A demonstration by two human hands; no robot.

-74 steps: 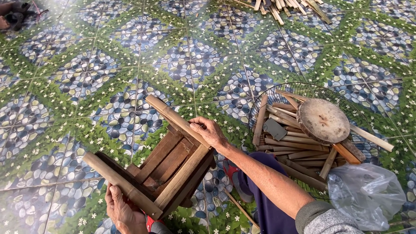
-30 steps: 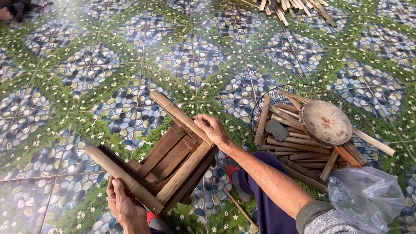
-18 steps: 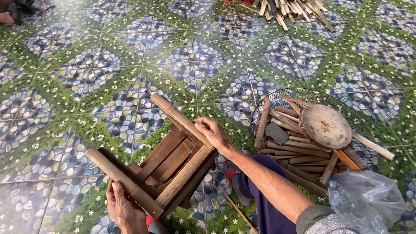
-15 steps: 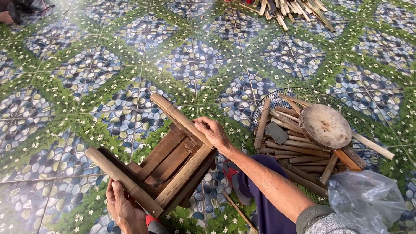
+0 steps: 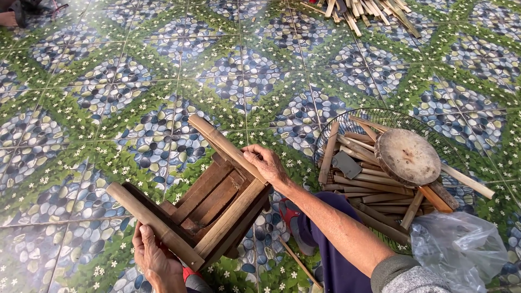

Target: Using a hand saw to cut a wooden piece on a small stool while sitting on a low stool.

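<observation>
A small wooden stool frame [image 5: 201,201], made of bamboo legs and dark slats, lies tipped on the tiled floor [image 5: 108,81] in the lower centre of the frame. The left hand [image 5: 154,258], at the bottom edge, is closed around the end of the nearer bamboo leg [image 5: 152,222], fingers curled on it. The right hand [image 5: 266,163], right of centre, rests on the farther bamboo leg [image 5: 222,146] where it meets a cross rail, fingers bent over the wood in a loose grip, thumb on top.

To the right of the stool, a round wire basket [image 5: 391,116] holds a heap of cut bamboo sticks [image 5: 369,184]. A worn round wooden disc [image 5: 407,157] lies on top of the sticks, with a small grey flat piece [image 5: 346,164] just left of it. A clear plastic bag [image 5: 458,249] sits at the lower right, touching the basket's edge. A second pile of bamboo strips [image 5: 363,11] lies along the top edge of the frame, well apart from the hands
</observation>
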